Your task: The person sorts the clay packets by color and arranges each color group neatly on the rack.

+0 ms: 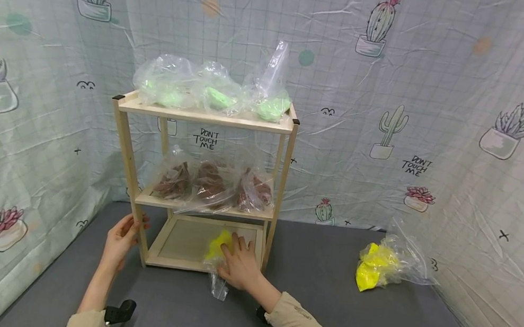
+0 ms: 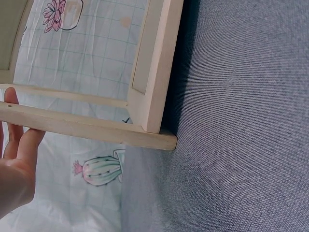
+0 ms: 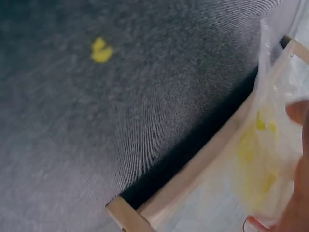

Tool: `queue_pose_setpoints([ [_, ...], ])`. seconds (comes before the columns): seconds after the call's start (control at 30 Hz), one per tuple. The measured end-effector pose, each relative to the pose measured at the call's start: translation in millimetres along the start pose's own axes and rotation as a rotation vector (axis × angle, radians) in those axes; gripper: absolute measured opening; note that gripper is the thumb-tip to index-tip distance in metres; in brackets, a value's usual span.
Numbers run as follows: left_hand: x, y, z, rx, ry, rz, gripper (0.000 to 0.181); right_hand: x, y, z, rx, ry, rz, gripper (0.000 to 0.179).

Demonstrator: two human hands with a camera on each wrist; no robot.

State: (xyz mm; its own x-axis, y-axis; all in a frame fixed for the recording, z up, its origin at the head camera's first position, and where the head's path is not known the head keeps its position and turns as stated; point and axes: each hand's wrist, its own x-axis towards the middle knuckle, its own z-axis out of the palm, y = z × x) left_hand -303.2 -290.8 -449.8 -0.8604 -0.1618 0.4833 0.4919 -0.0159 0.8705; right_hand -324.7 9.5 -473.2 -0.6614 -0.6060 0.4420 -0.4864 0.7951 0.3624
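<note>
My left hand (image 1: 121,239) grips the front left post of a wooden three-tier shelf (image 1: 192,205); in the left wrist view its fingers (image 2: 28,145) wrap the post. My right hand (image 1: 244,263) is at the bottom tier, its fingers spread and touching a clear plastic bag with yellow contents (image 1: 218,245). The bag's loose end hangs over the tier's front edge. In the right wrist view the yellow bag (image 3: 258,169) lies beside the thumb and fingers, partly blurred. Another clear bag with bright yellow contents (image 1: 376,263) lies on the grey tabletop to the right.
Bags with pale green contents (image 1: 221,98) stand on the top tier. Bags with brown contents (image 1: 212,182) fill the middle tier. A cactus-print curtain (image 1: 339,155) encloses the grey tabletop (image 1: 312,275) at the back and sides.
</note>
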Motion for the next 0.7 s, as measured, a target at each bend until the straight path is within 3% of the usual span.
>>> queue_pose_setpoints([
  [0.1,-0.2,0.2,0.6,-0.008,0.005,0.001,0.026,-5.3,1,-5,0.043,-0.058,-0.015,0.055],
  [0.3,0.6,0.8,1.4,-0.013,-0.003,0.005,0.026,-16.1,3,-10,0.018,-0.072,-0.085,0.063],
  [0.4,0.9,0.6,1.6,-0.001,-0.008,0.006,0.027,-19.6,4,-14,0.034,-0.119,-0.115,0.068],
  [0.57,-0.7,-0.1,0.3,0.025,-0.004,0.003,0.032,-20.2,6,-19,0.159,-0.231,-0.129,0.070],
  [0.7,-1.3,-0.3,-0.3,0.037,0.003,-0.008,0.035,-20.1,6,-20,0.226,-0.270,-0.127,0.062],
])
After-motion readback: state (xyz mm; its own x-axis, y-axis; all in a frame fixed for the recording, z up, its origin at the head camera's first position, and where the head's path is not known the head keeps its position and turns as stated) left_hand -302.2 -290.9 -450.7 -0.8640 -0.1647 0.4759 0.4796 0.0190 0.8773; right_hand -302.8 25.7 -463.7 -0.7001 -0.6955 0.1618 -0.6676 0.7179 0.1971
